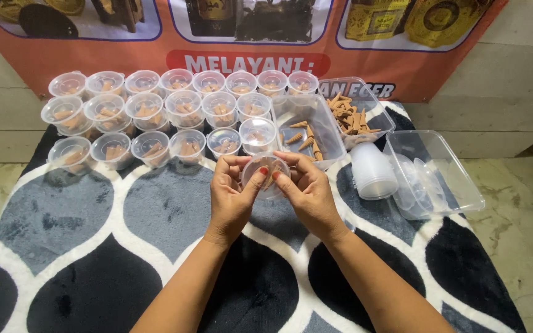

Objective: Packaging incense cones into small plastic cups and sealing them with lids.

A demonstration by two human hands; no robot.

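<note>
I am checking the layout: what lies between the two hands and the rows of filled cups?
In the head view, nothing but bare rug lies between the hands' small clear cup and the nearest filled cups.

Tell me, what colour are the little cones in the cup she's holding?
Light brown, a tan shade. The head view shows the cones inside the clear cup in both hands.

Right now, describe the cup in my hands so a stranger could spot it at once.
On the grey, black and white rug, in front of the rows of lidded cups, both hands hold one small clear cup with brown cones inside. It alone is lifted off the rug, pinched between the left hand and right hand.
</note>
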